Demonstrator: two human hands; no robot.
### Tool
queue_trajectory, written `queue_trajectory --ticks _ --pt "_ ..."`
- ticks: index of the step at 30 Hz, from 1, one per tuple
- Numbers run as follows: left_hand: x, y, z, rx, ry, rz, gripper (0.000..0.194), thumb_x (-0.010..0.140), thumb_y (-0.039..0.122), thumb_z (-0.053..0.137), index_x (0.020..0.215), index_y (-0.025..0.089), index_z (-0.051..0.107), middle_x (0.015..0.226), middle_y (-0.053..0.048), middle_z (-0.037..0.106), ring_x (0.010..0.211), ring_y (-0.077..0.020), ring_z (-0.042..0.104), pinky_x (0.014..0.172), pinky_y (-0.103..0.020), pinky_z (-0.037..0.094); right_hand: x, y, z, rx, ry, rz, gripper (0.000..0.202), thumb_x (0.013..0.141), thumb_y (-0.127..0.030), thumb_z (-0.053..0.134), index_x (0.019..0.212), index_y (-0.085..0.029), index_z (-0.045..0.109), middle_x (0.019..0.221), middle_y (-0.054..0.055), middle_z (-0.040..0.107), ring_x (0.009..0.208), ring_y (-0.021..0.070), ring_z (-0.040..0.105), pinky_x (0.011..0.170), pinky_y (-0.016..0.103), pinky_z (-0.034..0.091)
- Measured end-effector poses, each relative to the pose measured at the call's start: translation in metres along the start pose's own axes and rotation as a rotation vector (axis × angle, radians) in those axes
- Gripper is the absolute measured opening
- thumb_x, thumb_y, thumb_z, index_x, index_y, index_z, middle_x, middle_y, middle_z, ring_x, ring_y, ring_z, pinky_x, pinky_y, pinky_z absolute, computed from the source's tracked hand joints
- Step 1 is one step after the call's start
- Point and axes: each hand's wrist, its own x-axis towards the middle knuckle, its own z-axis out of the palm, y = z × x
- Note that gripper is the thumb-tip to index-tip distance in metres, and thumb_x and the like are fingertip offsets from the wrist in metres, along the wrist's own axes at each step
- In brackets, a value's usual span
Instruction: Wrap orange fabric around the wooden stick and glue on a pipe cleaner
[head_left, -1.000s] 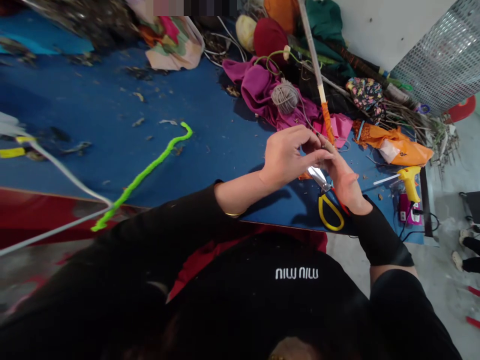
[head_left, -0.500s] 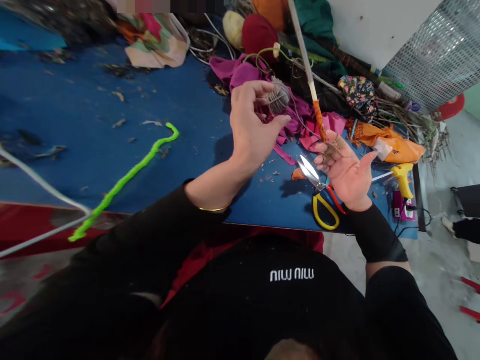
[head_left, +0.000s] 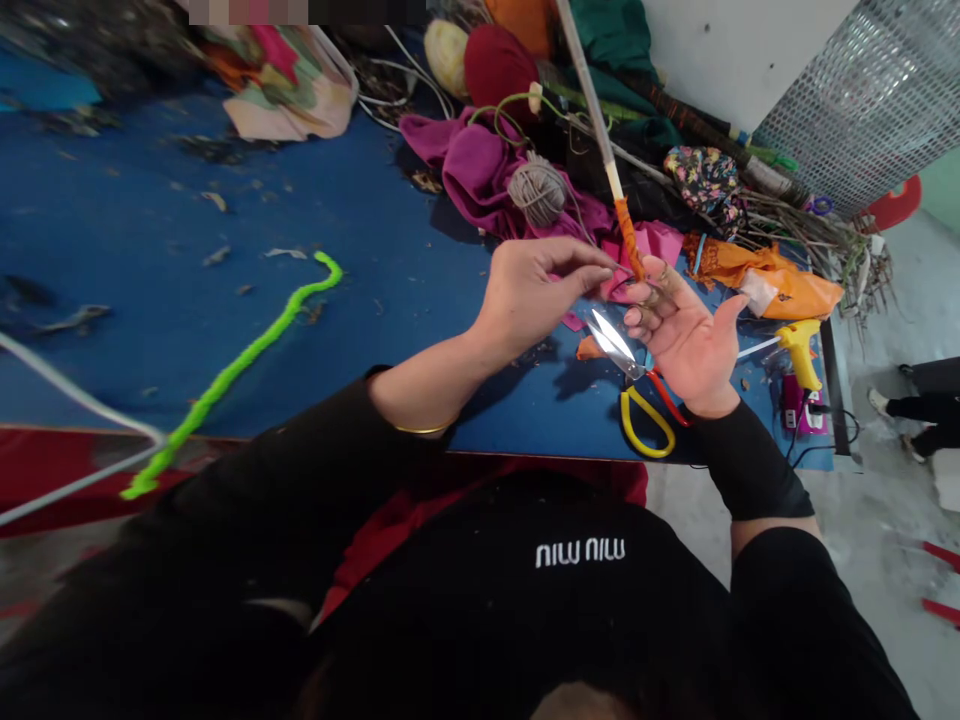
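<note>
A pale stick (head_left: 592, 95) slants down to my right hand (head_left: 686, 335), its lower end wrapped in orange material (head_left: 626, 230). My right palm faces up with the thumb apart, and the curled fingers grip the stick's wrapped end, with thin yarn across them. My left hand (head_left: 536, 295) has thumb and forefinger pinched on a strand of grey yarn beside that end. The strand leads back to a grey yarn ball (head_left: 538, 188) on purple cloth (head_left: 476, 165). Scissors (head_left: 646, 425) with yellow and red handles lie below my right hand, blades parted.
A bright green fuzzy strip (head_left: 236, 370) lies on the blue table (head_left: 405, 330) at left, near a white cable (head_left: 82, 395). At right are a yellow glue gun (head_left: 801, 352), an orange bag (head_left: 799, 285) and twigs (head_left: 787, 215). Balloons (head_left: 501, 70) sit at the back.
My left hand has moved from beside the yarn ball down and right to the stick's wrapped end, its fingers closing to a pinch. My right hand stays on the stick. The view shifts slightly.
</note>
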Motion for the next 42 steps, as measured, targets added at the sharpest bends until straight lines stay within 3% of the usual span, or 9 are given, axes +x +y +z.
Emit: queue_trajectory --ticks 4,7,10,16,22,28,30,35,42 --pt "-0.006 0.008 0.004 0.016 -0.007 -0.059 0.058 0.099 0.059 0.073 0.055 0.023 0.062 0.046 0.001 0.055 0.046 -0.0128 0.053 0.049 -0.029 0.043 0.001 0.002 0.001 -0.013 0.033 0.040 0.096 0.084 -0.102 0.040 0.124 -0.021 0.073 0.098 0.007 0.078 0.082 0.0194 0.072 0.075 0.033 0.064" --pt "-0.006 0.011 0.006 0.088 0.046 0.149 0.035 0.101 0.057 0.070 0.089 0.025 0.079 0.088 -0.005 0.080 0.088 -0.0215 0.074 0.084 -0.036 0.060 0.000 0.007 0.000 -0.005 -0.028 0.076 0.092 0.083 -0.101 0.044 0.109 -0.020 0.076 0.085 0.004 0.075 0.071 0.0157 0.068 0.069 0.029 0.061" --pt "-0.004 0.012 0.007 0.139 -0.039 0.254 0.041 0.099 0.063 0.071 0.119 0.029 0.080 0.118 -0.007 0.082 0.117 -0.0264 0.072 0.111 -0.044 0.053 -0.003 0.015 -0.001 -0.003 -0.142 0.088 0.086 0.085 -0.100 0.045 0.089 -0.019 0.074 0.068 0.000 0.066 0.057 0.0112 0.059 0.059 0.025 0.055" --pt "-0.008 0.012 0.012 0.128 -0.300 0.326 0.057 0.087 0.083 0.073 0.105 0.029 0.081 0.085 -0.001 0.079 0.089 -0.0228 0.074 0.112 -0.043 0.049 -0.007 0.021 0.001 -0.126 -0.431 0.268 0.085 0.088 -0.097 0.047 0.069 -0.016 0.066 0.056 0.000 0.061 0.044 0.0079 0.048 0.043 0.022 0.042" --pt "-0.011 0.021 0.014 0.017 -0.421 0.262 0.048 0.102 0.069 0.060 0.082 0.028 0.074 0.075 0.000 0.073 0.077 -0.0188 0.069 0.120 -0.045 0.042 -0.010 0.022 -0.002 -0.120 -0.591 0.348 0.072 0.095 -0.085 0.055 0.073 -0.018 0.064 0.056 -0.002 0.063 0.037 0.0057 0.041 0.036 0.021 0.035" --pt "-0.012 0.034 0.014 -0.220 -0.563 0.106 0.068 0.096 0.087 0.055 0.069 0.026 0.071 0.067 -0.005 0.072 0.070 -0.0214 0.069 0.092 -0.044 0.057 -0.013 0.017 0.000 -0.141 -0.740 0.310 0.072 0.096 -0.081 0.058 0.068 -0.015 0.066 0.056 -0.001 0.062 0.039 0.0058 0.045 0.039 0.020 0.037" --pt "-0.012 0.032 0.015 -0.263 -0.477 -0.013 0.073 0.090 0.093 0.056 0.066 0.026 0.068 0.062 -0.005 0.068 0.062 -0.0201 0.064 0.073 -0.041 0.057 -0.013 0.010 0.002 -0.141 -0.785 0.302 0.075 0.093 -0.084 0.059 0.070 -0.014 0.070 0.058 0.000 0.064 0.041 0.0067 0.049 0.041 0.021 0.039" --pt "-0.001 -0.003 0.008 -0.226 0.169 -0.140 0.081 0.099 0.091 0.045 0.056 0.022 0.047 0.045 0.004 0.039 0.045 -0.0086 0.040 0.050 -0.033 0.037 -0.011 -0.006 -0.003 -0.060 -0.706 0.181 0.067 0.087 -0.079 0.073 0.080 -0.013 0.078 0.062 0.001 0.067 0.043 0.0072 0.054 0.045 0.020 0.045" --pt "0.010 -0.039 0.003 -0.167 0.244 -0.115 0.067 0.066 0.070 0.100 0.105 0.024 0.070 0.093 0.003 0.074 0.086 -0.0134 0.066 0.077 -0.033 0.056 -0.005 0.002 -0.012 0.018 -0.547 0.114 0.063 0.078 -0.078 0.081 0.074 -0.015 0.076 0.058 0.001 0.065 0.040 0.0093 0.053 0.038 0.021 0.043"
